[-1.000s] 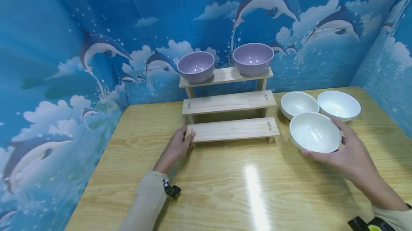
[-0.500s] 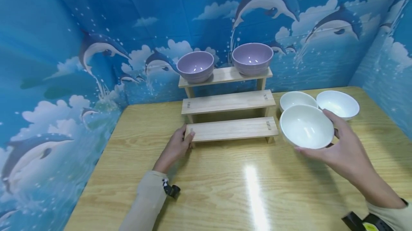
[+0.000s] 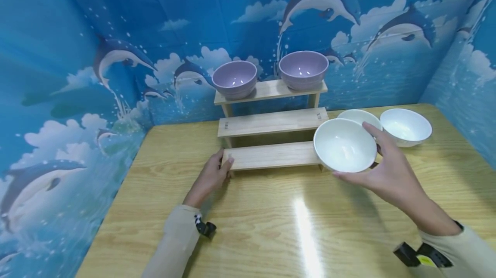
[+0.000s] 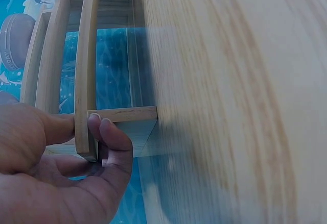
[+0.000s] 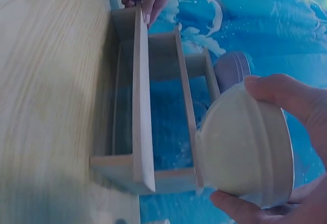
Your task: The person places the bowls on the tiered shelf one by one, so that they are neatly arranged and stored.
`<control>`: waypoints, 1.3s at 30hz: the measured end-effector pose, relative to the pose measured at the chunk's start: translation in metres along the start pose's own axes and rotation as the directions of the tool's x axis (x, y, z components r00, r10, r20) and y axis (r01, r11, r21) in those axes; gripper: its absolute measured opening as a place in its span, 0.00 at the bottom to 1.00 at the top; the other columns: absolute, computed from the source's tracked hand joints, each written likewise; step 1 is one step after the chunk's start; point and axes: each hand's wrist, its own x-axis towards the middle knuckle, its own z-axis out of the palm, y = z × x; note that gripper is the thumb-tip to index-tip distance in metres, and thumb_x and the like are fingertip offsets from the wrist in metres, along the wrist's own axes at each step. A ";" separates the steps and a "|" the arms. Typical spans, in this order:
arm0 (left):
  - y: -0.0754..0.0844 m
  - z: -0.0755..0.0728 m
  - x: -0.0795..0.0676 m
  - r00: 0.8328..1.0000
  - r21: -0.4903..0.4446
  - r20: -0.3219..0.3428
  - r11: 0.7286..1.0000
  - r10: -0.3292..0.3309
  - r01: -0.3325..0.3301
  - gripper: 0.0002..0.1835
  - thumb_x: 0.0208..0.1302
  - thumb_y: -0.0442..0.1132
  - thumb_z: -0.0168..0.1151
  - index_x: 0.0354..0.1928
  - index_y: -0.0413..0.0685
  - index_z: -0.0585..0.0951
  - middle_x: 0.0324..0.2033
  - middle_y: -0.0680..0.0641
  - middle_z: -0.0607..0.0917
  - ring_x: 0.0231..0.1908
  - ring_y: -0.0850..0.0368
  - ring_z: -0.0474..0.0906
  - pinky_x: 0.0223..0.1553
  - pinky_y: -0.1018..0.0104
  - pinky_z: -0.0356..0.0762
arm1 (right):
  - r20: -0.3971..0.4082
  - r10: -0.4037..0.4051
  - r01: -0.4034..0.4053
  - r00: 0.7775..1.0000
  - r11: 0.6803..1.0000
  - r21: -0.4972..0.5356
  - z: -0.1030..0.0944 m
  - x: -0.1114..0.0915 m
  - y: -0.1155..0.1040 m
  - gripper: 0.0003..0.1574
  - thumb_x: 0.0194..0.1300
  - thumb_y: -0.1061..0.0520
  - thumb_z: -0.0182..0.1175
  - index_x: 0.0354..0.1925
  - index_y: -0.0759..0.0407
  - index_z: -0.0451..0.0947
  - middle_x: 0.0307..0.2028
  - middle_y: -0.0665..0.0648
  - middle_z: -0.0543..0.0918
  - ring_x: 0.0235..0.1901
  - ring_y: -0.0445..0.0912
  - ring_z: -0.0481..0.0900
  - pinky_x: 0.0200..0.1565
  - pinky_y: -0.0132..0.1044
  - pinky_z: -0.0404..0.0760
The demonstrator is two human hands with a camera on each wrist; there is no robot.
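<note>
My right hand [image 3: 391, 174] grips a white bowl [image 3: 345, 145] by its sides, thumb and fingers on opposite edges. In the head view the bowl covers the right end of the lowest step of a three-tier wooden stand [image 3: 271, 156]. The right wrist view shows the bowl's outer side [image 5: 235, 142], tilted beside the stand. My left hand [image 3: 209, 177] pinches the left end of the lowest step; in the left wrist view its thumb and curled fingers [image 4: 115, 137] are around that board's end. Two purple bowls [image 3: 234, 80] [image 3: 304, 70] sit on the top step.
Two more white bowls [image 3: 405, 127] [image 3: 360, 116] stand on the wooden table [image 3: 263, 222] right of the stand, one partly hidden behind the held bowl. A blue dolphin-print backdrop [image 3: 186, 20] rises behind and beside the table.
My right hand has carried the white bowl left and slightly up, from in front of the other white bowls to the stand's right end. The left hand stays on the lowest step.
</note>
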 end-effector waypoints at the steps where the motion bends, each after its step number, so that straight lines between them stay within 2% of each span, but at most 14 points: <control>1: 0.000 0.000 0.000 1.000 0.004 -0.003 1.000 -0.002 0.002 0.35 0.82 0.48 0.46 0.81 0.43 0.48 0.39 0.41 0.80 0.33 0.50 0.79 0.36 0.57 0.80 | 0.003 -0.008 0.008 1.000 1.000 0.001 0.002 0.002 -0.003 0.79 0.40 0.52 0.87 0.79 0.64 0.49 0.70 0.73 0.60 0.61 0.75 0.67 0.40 0.48 0.84; 4: 0.000 0.000 0.000 1.000 0.012 -0.008 1.000 -0.002 0.002 0.35 0.82 0.48 0.46 0.81 0.42 0.48 0.39 0.41 0.80 0.33 0.50 0.79 0.36 0.57 0.80 | 0.014 -0.021 0.021 1.000 1.000 0.005 0.010 0.006 -0.010 0.79 0.41 0.51 0.87 0.79 0.63 0.49 0.70 0.73 0.60 0.61 0.74 0.67 0.42 0.61 0.82; 8: 0.000 0.000 0.000 1.000 0.012 -0.009 1.000 0.002 -0.002 0.35 0.82 0.47 0.46 0.81 0.42 0.48 0.41 0.40 0.80 0.33 0.50 0.79 0.36 0.57 0.80 | 0.027 -0.048 0.048 0.998 0.999 0.016 0.020 0.013 -0.018 0.79 0.40 0.51 0.87 0.79 0.62 0.49 0.70 0.73 0.61 0.62 0.72 0.67 0.44 0.64 0.80; 12: 0.001 0.001 0.001 1.000 0.017 -0.018 1.000 0.001 -0.001 0.34 0.82 0.48 0.47 0.80 0.43 0.50 0.44 0.40 0.79 0.34 0.51 0.79 0.36 0.58 0.79 | 0.040 -0.084 0.082 0.996 0.996 0.033 0.031 0.019 -0.026 0.77 0.41 0.50 0.86 0.79 0.60 0.51 0.69 0.71 0.64 0.61 0.68 0.69 0.45 0.62 0.80; 18: -0.001 0.001 0.002 1.000 0.016 -0.004 1.000 0.020 -0.020 0.31 0.82 0.48 0.46 0.80 0.50 0.56 0.33 0.39 0.80 0.29 0.48 0.76 0.28 0.59 0.76 | 0.060 -0.108 0.106 0.992 0.993 0.045 0.047 0.029 -0.035 0.77 0.40 0.48 0.86 0.79 0.59 0.53 0.68 0.68 0.66 0.61 0.64 0.71 0.48 0.62 0.81; 28: -0.001 0.001 0.001 0.999 0.011 -0.008 0.999 0.035 -0.035 0.33 0.82 0.47 0.47 0.80 0.44 0.53 0.33 0.40 0.79 0.29 0.50 0.76 0.29 0.59 0.76 | 0.077 -0.168 0.161 0.983 0.983 0.086 0.070 0.046 -0.045 0.74 0.33 0.52 0.89 0.75 0.58 0.61 0.65 0.63 0.71 0.61 0.60 0.72 0.54 0.62 0.77; 35: 0.000 0.001 0.001 1.000 0.001 0.001 1.000 0.026 -0.026 0.35 0.82 0.47 0.46 0.80 0.40 0.49 0.31 0.40 0.81 0.28 0.50 0.77 0.32 0.58 0.77 | 0.110 -0.161 0.152 0.981 0.984 0.088 0.081 0.054 -0.052 0.75 0.34 0.50 0.88 0.75 0.60 0.59 0.67 0.65 0.69 0.62 0.61 0.72 0.55 0.61 0.78; 39: -0.001 0.000 0.002 1.000 0.007 -0.008 1.000 0.013 -0.013 0.35 0.82 0.47 0.47 0.80 0.40 0.50 0.34 0.41 0.81 0.30 0.50 0.78 0.34 0.58 0.78 | 0.133 -0.161 0.149 0.978 0.984 0.097 0.089 0.060 -0.056 0.77 0.34 0.50 0.88 0.76 0.62 0.57 0.69 0.66 0.67 0.64 0.61 0.71 0.57 0.60 0.78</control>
